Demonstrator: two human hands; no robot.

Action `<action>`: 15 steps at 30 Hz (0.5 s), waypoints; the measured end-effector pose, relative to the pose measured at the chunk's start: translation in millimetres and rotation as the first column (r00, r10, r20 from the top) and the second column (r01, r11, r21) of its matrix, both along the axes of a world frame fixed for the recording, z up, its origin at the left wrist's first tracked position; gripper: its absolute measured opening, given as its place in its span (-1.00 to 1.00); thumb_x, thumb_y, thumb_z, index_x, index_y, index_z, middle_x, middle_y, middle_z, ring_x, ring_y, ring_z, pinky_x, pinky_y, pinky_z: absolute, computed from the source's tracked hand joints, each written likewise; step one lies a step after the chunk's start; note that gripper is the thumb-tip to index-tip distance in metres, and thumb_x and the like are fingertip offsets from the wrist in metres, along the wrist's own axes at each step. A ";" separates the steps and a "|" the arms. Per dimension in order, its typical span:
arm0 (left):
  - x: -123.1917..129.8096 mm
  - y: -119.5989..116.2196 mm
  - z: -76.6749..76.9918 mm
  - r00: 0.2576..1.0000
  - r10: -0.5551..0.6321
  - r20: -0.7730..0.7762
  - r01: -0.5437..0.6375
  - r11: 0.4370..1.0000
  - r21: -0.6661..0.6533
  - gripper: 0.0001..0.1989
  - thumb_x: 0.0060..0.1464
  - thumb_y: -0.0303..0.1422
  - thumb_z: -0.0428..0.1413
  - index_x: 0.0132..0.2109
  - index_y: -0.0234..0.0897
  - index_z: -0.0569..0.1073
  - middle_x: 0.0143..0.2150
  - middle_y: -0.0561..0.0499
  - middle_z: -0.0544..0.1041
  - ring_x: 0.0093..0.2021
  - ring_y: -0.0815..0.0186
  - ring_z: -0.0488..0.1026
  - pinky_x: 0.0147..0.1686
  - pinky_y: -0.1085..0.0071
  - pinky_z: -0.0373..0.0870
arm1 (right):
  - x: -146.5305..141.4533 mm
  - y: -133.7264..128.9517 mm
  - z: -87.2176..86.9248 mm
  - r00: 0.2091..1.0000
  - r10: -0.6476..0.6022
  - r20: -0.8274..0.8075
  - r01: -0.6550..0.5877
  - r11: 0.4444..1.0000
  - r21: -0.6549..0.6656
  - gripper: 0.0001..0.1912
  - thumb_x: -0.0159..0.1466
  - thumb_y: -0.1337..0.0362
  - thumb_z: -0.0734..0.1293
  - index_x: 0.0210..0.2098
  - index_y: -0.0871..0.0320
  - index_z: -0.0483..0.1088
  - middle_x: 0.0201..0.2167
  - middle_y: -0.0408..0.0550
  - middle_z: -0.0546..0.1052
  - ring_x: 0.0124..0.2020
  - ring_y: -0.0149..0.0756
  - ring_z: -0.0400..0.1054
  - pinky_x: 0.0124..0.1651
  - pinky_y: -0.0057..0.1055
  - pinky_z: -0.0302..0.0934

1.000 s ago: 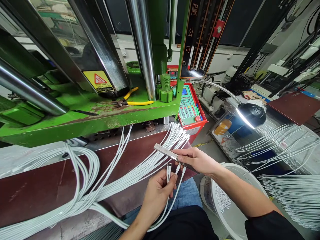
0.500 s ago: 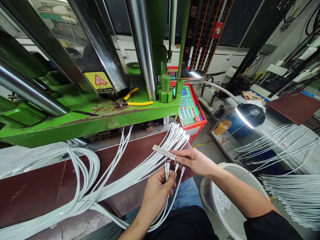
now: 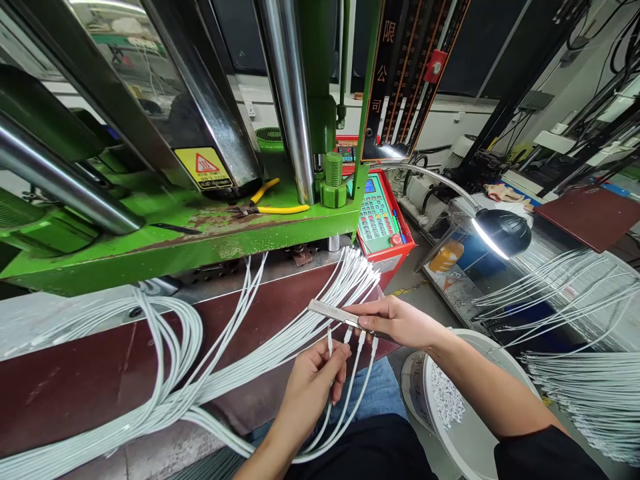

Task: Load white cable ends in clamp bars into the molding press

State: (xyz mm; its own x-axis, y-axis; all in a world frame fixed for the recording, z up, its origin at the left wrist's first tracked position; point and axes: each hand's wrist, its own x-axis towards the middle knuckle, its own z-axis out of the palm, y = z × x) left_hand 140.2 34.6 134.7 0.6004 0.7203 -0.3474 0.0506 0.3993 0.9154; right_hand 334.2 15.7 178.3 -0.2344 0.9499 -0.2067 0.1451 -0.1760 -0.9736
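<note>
Over the brown board (image 3: 75, 367) at far left runs a bundle of white cables (image 3: 165, 403), part of it looped. Nearer the middle, the left hand (image 3: 311, 380) has thumb and fingers pinched together on a white plug (image 3: 330, 343) that points up. Just above slants a flat metal bar (image 3: 331, 311), other plugs (image 3: 374, 345) along its lower edge. At its right end, the right hand (image 3: 400, 323) wraps the bar firmly. Farther right stands a white bucket (image 3: 481, 437) holding small white pieces (image 3: 445, 395).

Beyond a lit lamp (image 3: 506, 228) and grey floor (image 3: 413, 308), dark panes (image 3: 477, 50) top a pale wall (image 3: 440, 120).
</note>
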 end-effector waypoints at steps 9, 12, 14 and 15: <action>1.8 2.5 3.2 0.999 0.043 0.011 -0.042 0.998 -0.055 -0.70 0.05 -0.15 0.10 -0.42 -0.32 0.34 -0.62 0.16 0.31 -0.74 0.55 0.15 -0.75 0.59 0.02 | -1.9 -2.3 0.2 0.982 -0.005 0.188 -0.008 0.998 0.069 -0.49 0.30 0.08 0.20 0.14 0.22 0.30 -0.42 -0.09 0.48 -0.40 -0.37 0.26 -0.25 -0.44 0.19; 3.2 2.2 4.2 0.999 0.043 0.025 -0.041 0.997 -0.062 -0.71 0.06 -0.15 0.10 -0.41 -0.32 0.35 -0.61 0.14 0.33 -0.73 0.53 0.17 -0.74 0.57 0.04 | -1.4 -2.3 1.1 0.974 0.010 0.227 -0.031 0.996 0.089 -0.51 0.31 0.09 0.18 0.15 0.21 0.30 -0.46 -0.11 0.46 -0.42 -0.38 0.26 -0.27 -0.45 0.18; 2.5 2.6 3.8 0.999 0.022 0.048 -0.020 0.999 -0.049 -0.73 0.07 -0.17 0.10 -0.39 -0.32 0.36 -0.57 0.11 0.37 -0.68 0.50 0.23 -0.66 0.55 0.15 | 0.4 -1.9 2.2 0.979 0.028 0.200 -0.042 0.997 0.068 -0.51 0.31 0.09 0.19 0.15 0.19 0.30 -0.45 -0.11 0.47 -0.41 -0.37 0.27 -0.26 -0.45 0.19; 1.6 3.0 3.2 0.999 0.018 0.052 -0.016 0.999 -0.039 -0.74 0.06 -0.18 0.11 -0.38 -0.32 0.37 -0.54 0.09 0.40 -0.63 0.48 0.29 -0.59 0.53 0.22 | 1.8 -1.6 2.7 0.982 0.031 0.186 -0.042 0.998 0.055 -0.51 0.30 0.09 0.19 0.15 0.19 0.30 -0.42 -0.11 0.48 -0.40 -0.36 0.28 -0.25 -0.44 0.20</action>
State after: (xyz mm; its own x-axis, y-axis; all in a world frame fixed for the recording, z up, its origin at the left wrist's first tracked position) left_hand 141.7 37.6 138.0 0.6059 0.7173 -0.3440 -0.0038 0.4350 0.9004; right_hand 336.0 14.0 181.0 -0.2318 0.9532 -0.1943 0.3285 -0.1113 -0.9379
